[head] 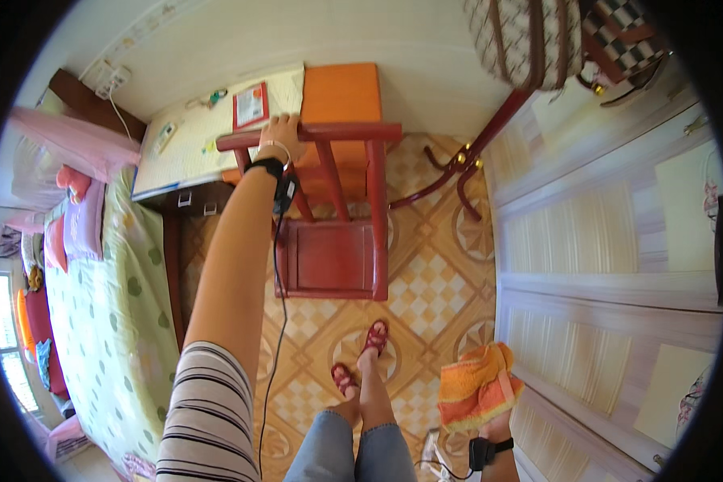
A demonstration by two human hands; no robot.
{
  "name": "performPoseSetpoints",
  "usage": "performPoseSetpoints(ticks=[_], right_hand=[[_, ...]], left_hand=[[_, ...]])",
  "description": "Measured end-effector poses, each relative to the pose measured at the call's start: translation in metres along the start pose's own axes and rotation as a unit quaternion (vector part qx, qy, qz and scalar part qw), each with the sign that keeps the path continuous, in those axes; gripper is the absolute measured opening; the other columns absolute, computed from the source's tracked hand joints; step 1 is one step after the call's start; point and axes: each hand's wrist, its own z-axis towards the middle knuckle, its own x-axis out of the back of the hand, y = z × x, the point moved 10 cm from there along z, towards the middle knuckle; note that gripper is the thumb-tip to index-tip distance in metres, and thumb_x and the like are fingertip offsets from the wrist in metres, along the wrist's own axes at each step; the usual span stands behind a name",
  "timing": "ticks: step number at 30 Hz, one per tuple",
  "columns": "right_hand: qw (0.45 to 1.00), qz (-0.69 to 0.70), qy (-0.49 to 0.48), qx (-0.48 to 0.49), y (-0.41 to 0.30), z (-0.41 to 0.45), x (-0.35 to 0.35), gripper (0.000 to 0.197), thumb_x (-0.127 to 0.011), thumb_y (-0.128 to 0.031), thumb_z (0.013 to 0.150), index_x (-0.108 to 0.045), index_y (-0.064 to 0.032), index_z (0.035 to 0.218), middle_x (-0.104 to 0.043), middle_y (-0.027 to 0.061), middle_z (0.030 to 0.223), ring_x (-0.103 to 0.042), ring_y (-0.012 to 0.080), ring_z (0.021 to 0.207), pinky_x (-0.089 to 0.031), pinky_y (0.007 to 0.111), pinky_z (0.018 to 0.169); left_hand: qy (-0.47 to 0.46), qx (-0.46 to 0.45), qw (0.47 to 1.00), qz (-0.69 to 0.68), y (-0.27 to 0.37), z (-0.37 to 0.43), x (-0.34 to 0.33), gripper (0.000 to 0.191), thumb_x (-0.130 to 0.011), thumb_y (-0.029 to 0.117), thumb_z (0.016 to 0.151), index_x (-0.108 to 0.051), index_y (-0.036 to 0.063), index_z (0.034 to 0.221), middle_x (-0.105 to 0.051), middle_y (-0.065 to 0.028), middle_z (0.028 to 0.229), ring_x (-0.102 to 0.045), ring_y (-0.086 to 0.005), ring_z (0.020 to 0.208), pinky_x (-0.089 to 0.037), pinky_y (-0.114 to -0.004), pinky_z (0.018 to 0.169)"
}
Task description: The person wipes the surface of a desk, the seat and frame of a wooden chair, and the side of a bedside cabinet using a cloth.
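Observation:
My left hand (281, 134) grips the top rail of a red wooden chair (328, 256), left of the rail's middle. The chair stands on the floor with its seat towards me and its slatted back on the far side. Low at the right, my right hand (495, 426) holds an orange and yellow cloth (477, 385), which covers most of the fingers. A band with a small black device is on each wrist, and a cable runs down from the left one.
Beyond the chair are an orange cabinet (341, 93) and a desk (187, 144) with a red-framed card (250, 105). A bed (114, 313) lies left. Wardrobe doors (572, 241) line the right, near a coat stand's curved feet (470, 193) and a hanging bag (527, 42).

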Motion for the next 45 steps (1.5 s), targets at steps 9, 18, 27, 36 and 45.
performPoseSetpoints(ticks=[9, 18, 27, 36, 45], right_hand=[[0.985, 0.073, -0.069, -0.142, 0.072, 0.017, -0.051, 0.036, -0.055, -0.028, 0.096, -0.052, -0.0064, 0.125, -0.059, 0.0047, 0.123, -0.053, 0.0191, 0.114, -0.042, 0.035, 0.1], [0.963, 0.121, -0.066, -0.233, 0.154, 0.082, -0.082, 0.031, -0.055, -0.029, 0.095, -0.052, -0.0074, 0.118, -0.057, 0.0086, 0.118, -0.053, 0.0268, 0.112, -0.044, 0.046, 0.099], [0.872, -0.037, -0.081, -0.481, 0.215, 0.072, -0.052, 0.03, -0.048, -0.023, 0.1, -0.052, -0.0052, 0.123, -0.06, 0.0072, 0.118, -0.06, 0.0184, 0.107, -0.052, 0.035, 0.093], [0.797, -0.572, -0.086, -0.177, 0.169, 0.187, 0.032, 0.034, -0.06, -0.013, 0.084, -0.046, -0.0008, 0.112, -0.058, 0.0104, 0.093, -0.057, 0.0207, 0.077, -0.048, 0.034, 0.067], [0.559, -0.742, -0.358, 0.091, 0.19, 0.211, -0.07, 0.033, -0.053, -0.022, 0.093, -0.05, -0.0062, 0.122, -0.055, 0.0203, 0.122, -0.052, 0.0395, 0.11, -0.042, 0.046, 0.091]], left_hand=[[-0.13, -0.071, 0.988, -0.051, 0.058, -0.124, 0.075, 0.058, -0.074, 0.054, 0.063, -0.065, 0.0099, 0.099, -0.066, -0.0147, 0.093, -0.059, -0.0337, 0.095, -0.048, -0.042, 0.081], [-0.16, -0.071, 0.983, -0.049, 0.074, -0.277, 0.102, 0.047, -0.077, 0.043, 0.064, -0.06, 0.0099, 0.093, -0.065, -0.0128, 0.082, -0.063, -0.0325, 0.081, -0.049, -0.044, 0.069], [0.1, 0.224, 0.969, -0.04, 0.088, -0.422, 0.143, 0.063, -0.074, 0.019, 0.07, -0.052, 0.0108, 0.128, -0.034, -0.019, 0.143, -0.027, -0.0368, 0.136, -0.011, -0.055, 0.112], [0.368, 0.619, 0.265, -0.641, 0.112, -0.562, 0.038, 0.047, -0.037, 0.034, 0.097, -0.041, 0.0043, 0.133, -0.06, -0.0193, 0.115, -0.058, -0.0285, 0.108, -0.049, -0.038, 0.094], [0.322, 0.687, 0.331, -0.561, 0.127, -0.598, 0.036, 0.05, -0.04, 0.048, 0.098, -0.045, 0.0072, 0.127, -0.063, -0.0119, 0.09, -0.06, -0.0195, 0.082, -0.048, -0.032, 0.078]])
